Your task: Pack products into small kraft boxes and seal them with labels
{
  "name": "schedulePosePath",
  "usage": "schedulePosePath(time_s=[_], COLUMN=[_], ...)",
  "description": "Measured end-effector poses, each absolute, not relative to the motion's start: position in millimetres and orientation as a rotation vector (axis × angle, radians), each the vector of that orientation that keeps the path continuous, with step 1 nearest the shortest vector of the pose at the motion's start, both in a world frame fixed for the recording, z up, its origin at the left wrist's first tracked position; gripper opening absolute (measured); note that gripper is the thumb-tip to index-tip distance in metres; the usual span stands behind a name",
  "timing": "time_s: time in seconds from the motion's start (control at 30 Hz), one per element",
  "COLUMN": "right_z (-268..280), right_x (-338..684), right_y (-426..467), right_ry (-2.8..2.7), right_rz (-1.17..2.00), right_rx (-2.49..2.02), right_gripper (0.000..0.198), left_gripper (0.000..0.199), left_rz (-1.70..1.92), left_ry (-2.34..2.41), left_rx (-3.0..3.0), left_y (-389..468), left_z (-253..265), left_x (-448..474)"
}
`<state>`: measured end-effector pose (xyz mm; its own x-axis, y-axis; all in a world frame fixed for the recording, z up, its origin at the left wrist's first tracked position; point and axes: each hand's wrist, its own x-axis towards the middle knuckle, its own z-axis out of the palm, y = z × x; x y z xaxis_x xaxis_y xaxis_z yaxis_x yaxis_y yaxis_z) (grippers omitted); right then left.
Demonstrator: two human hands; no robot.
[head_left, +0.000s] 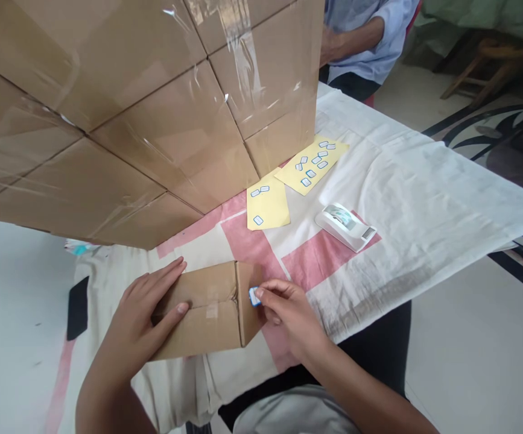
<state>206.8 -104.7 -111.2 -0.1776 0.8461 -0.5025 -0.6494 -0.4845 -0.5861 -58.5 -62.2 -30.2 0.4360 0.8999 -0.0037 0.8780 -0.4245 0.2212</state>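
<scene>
A small brown cardboard box (pixel 204 334) lies on the cloth in front of me. Over its left part rests my left hand (pixel 146 313), fingers spread and stretched along the top and near edges. My right hand (pixel 286 304) is at the box's right end, pinching a small white label with a blue border (pixel 254 296) between thumb and fingers. The label is against or very close to the end face; I cannot tell whether it touches. Further off, yellow sheets (pixel 272 208) carry several more of these labels.
Large taped cartons (pixel 161 120) are stacked along the back left. A white tape dispenser (pixel 346 226) lies on the red-and-white cloth (pixel 406 175). A dark flat object (pixel 78 308) is at the left edge. Another person (pixel 365 42) sits beyond the cartons, and a wooden stool (pixel 487 66) stands behind.
</scene>
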Motion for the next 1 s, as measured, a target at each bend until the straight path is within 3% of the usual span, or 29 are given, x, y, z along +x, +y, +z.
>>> schedulePosePath(time_s=[0.6,0.83,1.0], right_z=[-118.2,-116.4,-121.2], right_x=[204.3,202.8,205.5], right_y=[-100.5,-112.7,-125.4], right_ry=[-0.534,-0.883,-1.017], right_rz=[1.803,1.294,1.297], right_rx=[-1.079,-1.201,-1.168], right_gripper=[0.023,0.005,0.024], left_gripper=[0.057,0.056,0.055], left_rz=[0.183,0.180,0.179], left_ry=[1.588,1.616,1.608], left_rx=[2.513,2.510,2.513], left_y=[-63.1,-64.1,-62.7], left_z=[-31.6,-31.3,-31.5], left_x=[-55.4,-54.6,-54.0])
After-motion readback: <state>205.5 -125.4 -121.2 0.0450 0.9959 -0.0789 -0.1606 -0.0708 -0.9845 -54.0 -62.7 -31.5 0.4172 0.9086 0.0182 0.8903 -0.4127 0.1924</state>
